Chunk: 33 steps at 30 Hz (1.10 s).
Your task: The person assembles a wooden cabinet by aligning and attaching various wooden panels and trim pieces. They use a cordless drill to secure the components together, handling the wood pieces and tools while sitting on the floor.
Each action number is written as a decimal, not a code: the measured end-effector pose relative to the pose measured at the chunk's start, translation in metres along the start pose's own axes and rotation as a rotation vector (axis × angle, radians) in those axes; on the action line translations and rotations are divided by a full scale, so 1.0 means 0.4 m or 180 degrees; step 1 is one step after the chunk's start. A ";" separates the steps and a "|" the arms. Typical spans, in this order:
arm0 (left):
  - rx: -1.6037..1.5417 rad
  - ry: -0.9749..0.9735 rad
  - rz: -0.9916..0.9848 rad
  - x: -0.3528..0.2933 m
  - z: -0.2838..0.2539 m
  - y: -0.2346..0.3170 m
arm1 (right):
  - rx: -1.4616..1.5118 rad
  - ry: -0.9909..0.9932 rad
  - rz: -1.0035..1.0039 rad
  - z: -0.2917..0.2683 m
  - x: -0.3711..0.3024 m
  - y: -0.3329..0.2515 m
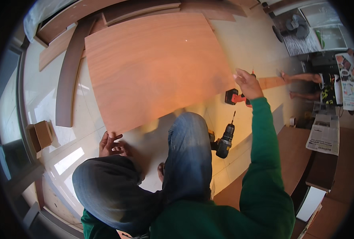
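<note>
A large reddish-brown wooden panel [157, 67] is held tilted in front of my knees. My left hand [114, 145] is at its near left corner, thumb and fingers closed on the edge. At the right corner, my right hand [248, 83] has its fingers curled at the panel's edge; part of the grip is hard to make out. A red and black cordless drill [234, 97] lies on the floor beside my right hand, partly hidden by it. Nearer my right knee is a black and yellow cordless drill [224, 141] with a bit fitted.
Dark boards [67, 79] and other planks lie at the far left. A small cardboard box [41, 134] stands by the glass door. At the right are a person's bare legs [306, 79], a newspaper [323, 135] and brown panels [292, 159]. A fan [296, 26] is at the far right.
</note>
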<state>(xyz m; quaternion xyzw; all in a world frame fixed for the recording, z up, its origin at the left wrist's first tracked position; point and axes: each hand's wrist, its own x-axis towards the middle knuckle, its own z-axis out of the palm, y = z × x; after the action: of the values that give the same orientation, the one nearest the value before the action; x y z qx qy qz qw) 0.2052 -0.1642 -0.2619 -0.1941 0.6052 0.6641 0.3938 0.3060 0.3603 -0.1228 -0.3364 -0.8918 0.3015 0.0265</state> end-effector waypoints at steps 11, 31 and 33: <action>0.2108 0.0742 0.1884 0.156 -0.619 0.409 | 0.0624 -0.0593 0.1274 0.346 -0.907 0.497; 0.3133 0.1236 0.1272 0.184 -0.307 0.747 | 0.1975 0.0848 0.1294 0.182 -0.084 1.012; 0.3257 0.1327 0.1217 0.099 -0.202 0.690 | 0.2513 0.1369 0.1625 0.204 -0.058 0.874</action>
<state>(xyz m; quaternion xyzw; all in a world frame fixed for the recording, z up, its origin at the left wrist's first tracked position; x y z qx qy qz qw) -0.0459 -0.2185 -0.1267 0.0068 0.9379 0.2944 0.1832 0.5077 0.5108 -0.3802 -0.5620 -0.5740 0.5360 0.2597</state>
